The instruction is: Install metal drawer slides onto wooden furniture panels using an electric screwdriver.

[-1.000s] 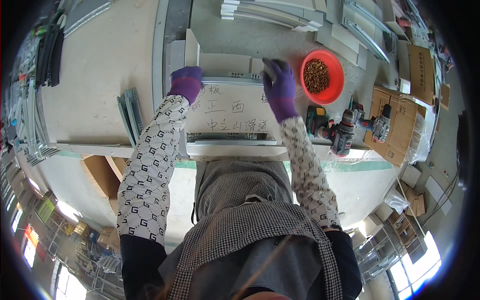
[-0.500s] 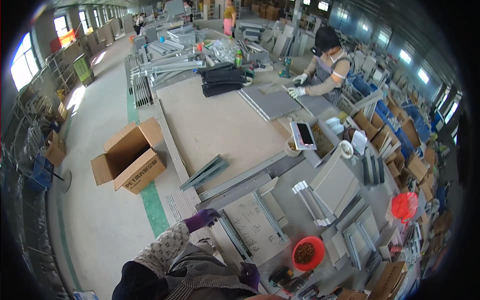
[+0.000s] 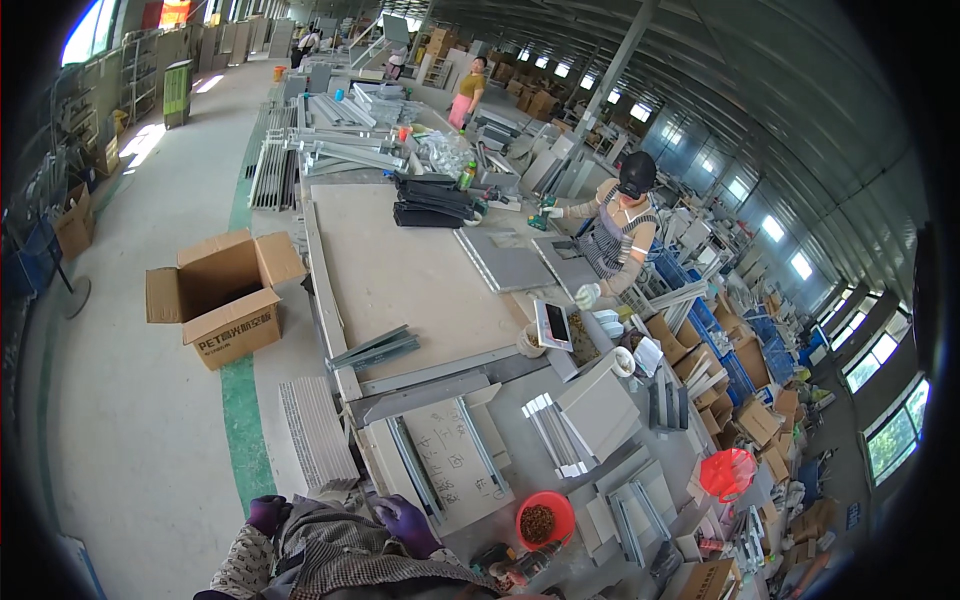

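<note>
Both my hands wear purple gloves and are close to my grey patterned apron (image 3: 340,545). My left hand (image 3: 268,513) is drawn in at the apron's left side, its fingers curled, and whatever may be inside them is hidden. On the apron's right side is my right hand (image 3: 407,522), fingers loosely stretched and nothing visible in them. Just beyond it lies a light board (image 3: 450,465) with handwriting on it. One metal drawer slide (image 3: 413,465) runs along the board's left side and another metal slide (image 3: 482,440) along its right.
A red bowl of screws (image 3: 562,515) and a power drill (image 3: 530,567) are right of me. An open cardboard box (image 3: 238,335) stands on the floor at left. Metal strips (image 3: 375,348) lie on the large table (image 3: 420,290). Across it, a co-worker (image 3: 620,225) touches a green drill (image 3: 541,212).
My left hand has pulled back from the board's left edge to my apron. My right hand has come up in front of me. The co-worker's hands have left the grey panel.
</note>
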